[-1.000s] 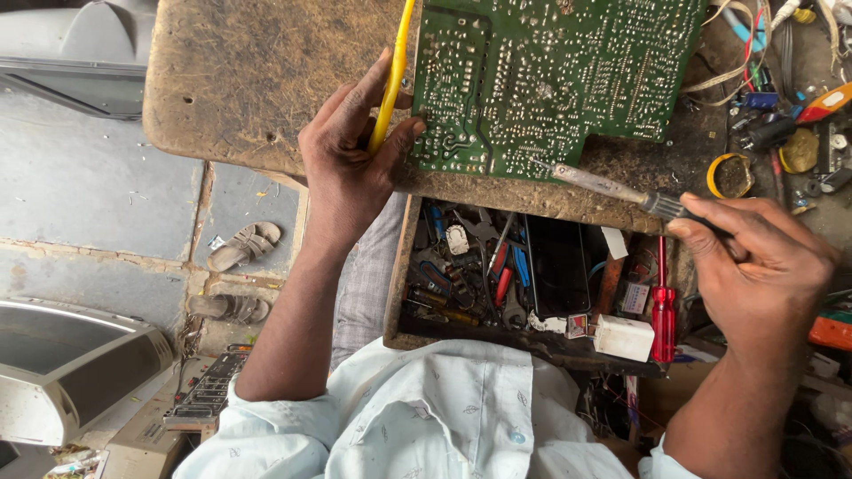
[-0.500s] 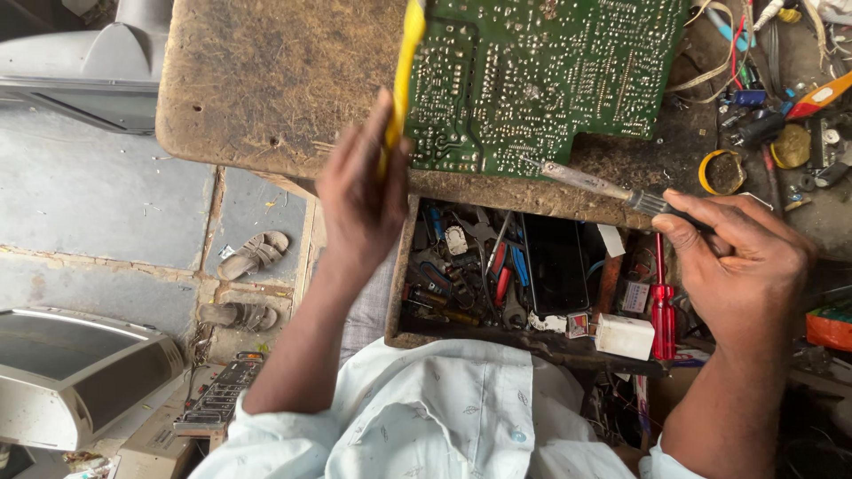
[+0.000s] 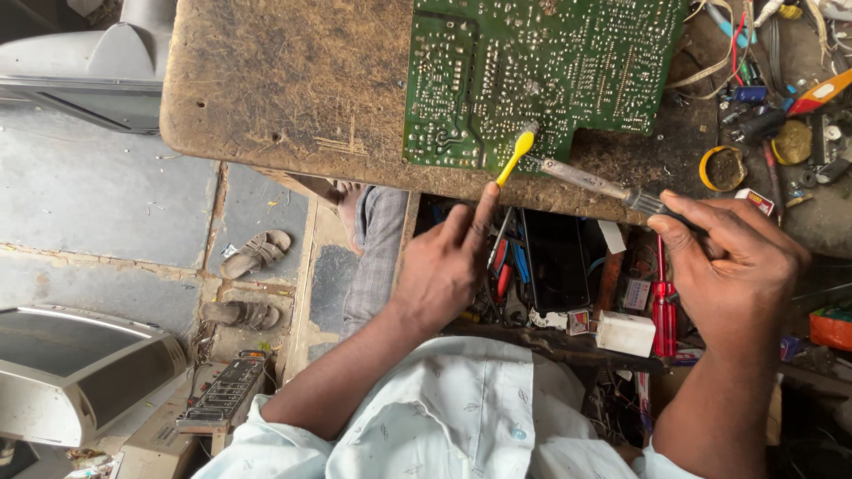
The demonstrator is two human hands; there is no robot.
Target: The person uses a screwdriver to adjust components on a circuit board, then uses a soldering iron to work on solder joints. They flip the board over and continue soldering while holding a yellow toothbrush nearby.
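The left hand [image 3: 444, 266] is gripping a yellow toothbrush [image 3: 516, 156] whose lower handle is hidden in the fingers, its head touching the green circuit board [image 3: 541, 71], cropped at the top edge, while the right hand [image 3: 732, 266] is clenching a soldering iron [image 3: 590, 182], its handle concealed.

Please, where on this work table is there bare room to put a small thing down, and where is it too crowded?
The free patch is the worn wooden table top left of the green circuit board, reaching to the table's left edge. Crowded places: the right end, full of wires and small parts, and the open drawer of tools between the left hand and right hand.
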